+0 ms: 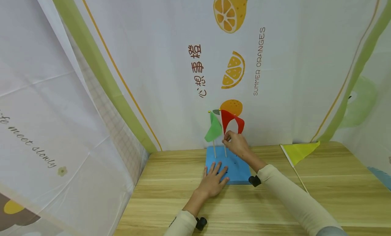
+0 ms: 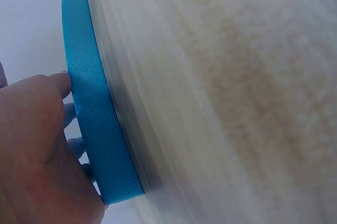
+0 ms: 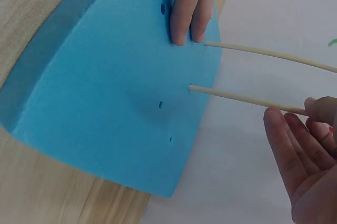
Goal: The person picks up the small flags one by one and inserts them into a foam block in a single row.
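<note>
A blue foam board (image 1: 241,171) with several small holes lies on the table. My left hand (image 1: 210,183) rests on its near left part, fingers straight and spread; the left wrist view shows the thumb at the board's upper edge. With thumb and fingertips my right hand (image 1: 237,145) pinches the thin wooden stick (image 3: 237,97) of a red flag (image 1: 227,118) with a white patch. That stick's lower end is at a hole in the board. Just left of it a green flag (image 1: 213,130) stands upright, its stick (image 3: 274,54) set in the board.
A yellow triangular flag (image 1: 300,152) on a stick lies at the table's right. Behind the wooden table (image 1: 165,181) hangs a white curtain (image 1: 152,59) printed with oranges. Another printed curtain (image 1: 36,103) hangs along the left.
</note>
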Demonstrator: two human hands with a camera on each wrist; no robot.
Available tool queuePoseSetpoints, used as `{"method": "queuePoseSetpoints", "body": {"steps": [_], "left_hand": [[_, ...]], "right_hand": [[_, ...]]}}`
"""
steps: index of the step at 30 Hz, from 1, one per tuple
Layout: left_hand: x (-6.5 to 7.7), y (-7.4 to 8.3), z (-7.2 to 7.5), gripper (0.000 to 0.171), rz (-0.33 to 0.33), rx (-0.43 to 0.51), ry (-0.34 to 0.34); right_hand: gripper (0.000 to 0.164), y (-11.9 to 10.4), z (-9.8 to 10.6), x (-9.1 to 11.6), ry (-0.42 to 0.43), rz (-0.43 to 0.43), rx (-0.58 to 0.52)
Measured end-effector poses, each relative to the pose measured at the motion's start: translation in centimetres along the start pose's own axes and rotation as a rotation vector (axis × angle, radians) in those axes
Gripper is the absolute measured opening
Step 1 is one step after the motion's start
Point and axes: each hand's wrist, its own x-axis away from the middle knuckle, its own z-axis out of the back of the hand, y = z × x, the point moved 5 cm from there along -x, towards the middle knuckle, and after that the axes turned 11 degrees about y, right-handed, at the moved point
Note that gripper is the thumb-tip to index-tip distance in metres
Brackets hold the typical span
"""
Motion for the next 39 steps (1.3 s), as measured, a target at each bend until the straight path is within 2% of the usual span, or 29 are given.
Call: {"method": "queuePoseSetpoints", "body": {"steps": [6, 19, 26, 31, 39], "left_hand": [[-0.1, 0.0, -0.1, 0.059, 0.002, -0.003, 0.001], [0.2, 0.0, -0.2, 0.059, -0.002, 0.005, -0.009], [0.5, 0.1, 0.1, 0.058, -0.005, 0.004, 0.0], [0.4, 0.2, 0.2, 0.059, 0.003, 0.021, -0.007], [0.2, 0.2, 0.2, 0.059, -0.009, 0.013, 0.003]], "right_hand": [[0.016, 0.1, 0.0, 0.3, -0.015, -0.002, 0.021], [0.013, 0.4, 0.1, 1.5, -0.087, -0.034, -0.018], [0.013, 0.6, 0.2, 2.3, -0.106, -0.011, -0.031], [0.01, 1.3, 0.5, 3.0, -0.121, 0.009, -0.049], [0.011, 2.9, 1.3, 3.6, -0.106, 0.016, 0.014]]}}
